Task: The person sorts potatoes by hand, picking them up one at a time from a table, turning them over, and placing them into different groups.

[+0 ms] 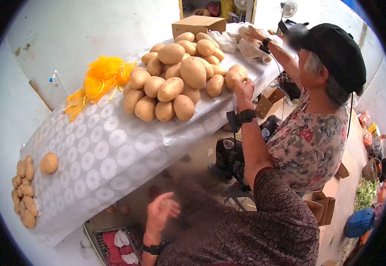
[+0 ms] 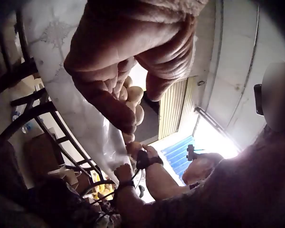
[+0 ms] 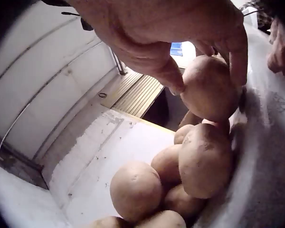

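Note:
My right hand (image 1: 245, 92) grips a potato (image 1: 236, 76) at the right side of a large potato pile (image 1: 171, 84). Up close in the right wrist view, the thumb and fingers of that hand (image 3: 166, 33) hold the potato (image 3: 210, 89) from above, beside other potatoes (image 3: 205, 160). My left hand (image 1: 161, 216) is off the table's near side, low in the head view, holding nothing. In the left wrist view this hand (image 2: 133, 47) has loosely bent fingers, with part of the pile (image 2: 133, 95) behind them.
A person in a black cap (image 1: 337, 57) sits at the right, one hand on white netting (image 1: 251, 48). Orange netting (image 1: 106, 77) lies left of the pile, a cardboard box (image 1: 198, 24) behind it. Smaller potatoes (image 1: 24, 190) and a single potato (image 1: 49, 163) lie at the table's (image 1: 91, 155) left end.

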